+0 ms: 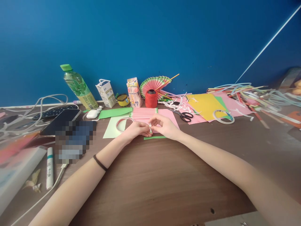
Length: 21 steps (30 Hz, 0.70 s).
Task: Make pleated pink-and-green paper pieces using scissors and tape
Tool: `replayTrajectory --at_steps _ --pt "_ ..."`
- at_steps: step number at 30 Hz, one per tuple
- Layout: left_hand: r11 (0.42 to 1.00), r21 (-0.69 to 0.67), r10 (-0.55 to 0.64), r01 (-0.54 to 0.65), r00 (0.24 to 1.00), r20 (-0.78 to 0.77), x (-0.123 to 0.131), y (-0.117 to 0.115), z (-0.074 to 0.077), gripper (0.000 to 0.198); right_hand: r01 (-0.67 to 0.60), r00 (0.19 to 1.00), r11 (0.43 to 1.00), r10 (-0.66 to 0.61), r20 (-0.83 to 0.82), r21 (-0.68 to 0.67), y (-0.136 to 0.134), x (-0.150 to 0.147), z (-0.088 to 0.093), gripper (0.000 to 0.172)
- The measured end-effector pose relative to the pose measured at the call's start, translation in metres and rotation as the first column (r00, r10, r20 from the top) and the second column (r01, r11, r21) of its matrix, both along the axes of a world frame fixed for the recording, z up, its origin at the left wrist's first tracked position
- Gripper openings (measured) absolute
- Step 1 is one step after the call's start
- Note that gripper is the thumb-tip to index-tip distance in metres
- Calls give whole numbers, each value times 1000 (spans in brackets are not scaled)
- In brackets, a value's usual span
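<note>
The fingers of the left hand [138,129] and the right hand [166,126] come together, tips closed on a small white piece [150,127] between them; its details are too small to tell. It is held just above the near edge of a pink sheet [172,118], where a narrow green strip [155,137] lies on the table [150,179]. Just beside the left hand, a roll of tape [117,126] lies flat on a pale green sheet [108,131]. Behind the hands is a pleated pink paper [144,111], with a green sheet [115,113] at its left end. To the right lie black-handled scissors [187,117] and a yellow sheet [203,106]. Farther back, a red spool of thread [151,99] stands in front of a pleated fan [150,85]. A carton [107,95] and a tilted-looking green bottle [78,88] stand farther left, near the blue wall [131,40].
</note>
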State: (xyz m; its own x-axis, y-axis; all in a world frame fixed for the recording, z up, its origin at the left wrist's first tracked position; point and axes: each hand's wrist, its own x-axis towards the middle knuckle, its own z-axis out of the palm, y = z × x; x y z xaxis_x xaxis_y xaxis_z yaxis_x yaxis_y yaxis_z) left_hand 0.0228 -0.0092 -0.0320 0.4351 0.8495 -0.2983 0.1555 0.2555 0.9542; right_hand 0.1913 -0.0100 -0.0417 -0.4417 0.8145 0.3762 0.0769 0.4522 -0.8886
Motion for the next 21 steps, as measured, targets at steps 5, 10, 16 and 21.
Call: replayTrajectory --at_steps 5,10,16,21 --pt "1000 7 4 -4 1000 -7 1 -1 2 11 1 1000 1000 -1 6 -8 0 0 -1 15" --pt "1000 4 19 -19 1000 -11 2 -4 5 12 11 1000 1000 -11 24 7 1 1 -1 15" --pt "1000 15 17 -16 1000 -19 1 -1 2 13 17 999 999 -18 39 35 3 1 -2 15" --pt "1000 16 1 0 1000 -21 0 3 -4 16 25 998 999 -27 49 48 3 2 -5 15"
